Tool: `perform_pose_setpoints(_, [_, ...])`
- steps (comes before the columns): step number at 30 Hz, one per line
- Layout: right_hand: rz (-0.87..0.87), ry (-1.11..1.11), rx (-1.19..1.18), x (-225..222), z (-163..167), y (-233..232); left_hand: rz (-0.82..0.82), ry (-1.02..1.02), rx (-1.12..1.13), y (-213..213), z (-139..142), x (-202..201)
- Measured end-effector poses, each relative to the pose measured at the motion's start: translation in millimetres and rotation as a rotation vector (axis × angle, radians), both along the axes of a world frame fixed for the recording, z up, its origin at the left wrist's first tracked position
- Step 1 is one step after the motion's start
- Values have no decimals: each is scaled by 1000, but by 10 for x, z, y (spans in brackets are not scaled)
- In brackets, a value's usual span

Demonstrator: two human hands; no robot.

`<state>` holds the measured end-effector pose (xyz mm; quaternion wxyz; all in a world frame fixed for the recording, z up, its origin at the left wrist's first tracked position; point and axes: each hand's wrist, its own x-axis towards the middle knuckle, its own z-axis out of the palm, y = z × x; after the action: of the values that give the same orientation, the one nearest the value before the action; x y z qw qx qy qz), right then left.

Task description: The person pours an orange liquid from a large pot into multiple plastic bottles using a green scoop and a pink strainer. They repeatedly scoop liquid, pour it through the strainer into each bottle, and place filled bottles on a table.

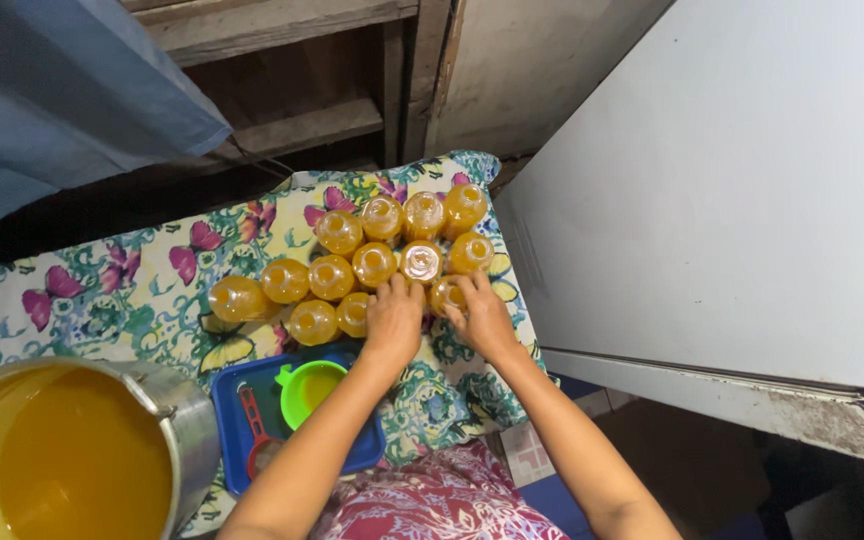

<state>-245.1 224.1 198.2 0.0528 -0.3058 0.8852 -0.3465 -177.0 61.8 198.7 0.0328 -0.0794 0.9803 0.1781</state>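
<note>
Hands among orange-filled bottles (372,262) clustered on butterfly-print cloth (142,290). Left hand (393,318) palm-down, fingers loosely curled atop one bottle; right hand (482,318) curled around front bottle (446,294). Nearby: blue tray (227,420) holding green funnel (310,388), steel pot (187,420) of orange liquid.

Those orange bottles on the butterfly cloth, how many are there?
13 bottles in view: three in the back row, four in the next, four in the third, and two in front by the left hand and right hand. The hands may hide more.
</note>
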Motion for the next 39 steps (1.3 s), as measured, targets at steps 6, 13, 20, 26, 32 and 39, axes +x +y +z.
perform_pose_setpoints(6, [-108,-116,-44,11,-76,234,11,129,235,-55,-396,24])
perform_pose_setpoints(13, [-168,-95,4,-65,-16,533,0,206,427,393,-369,-141])
perform_pose_setpoints(20, [-163,-51,13,-171,-106,681,19,151,385,663,-404,-292])
perform_pose_setpoints(26, [-91,57,56,-223,-66,718,24,169,417,619,-297,-279])
perform_pose_setpoints(32, [-59,100,208,-150,286,631,4,347,362,235,-50,193])
perform_pose_setpoints(39, [226,250,-16,296,311,-359,393,388,27,-740,30,871])
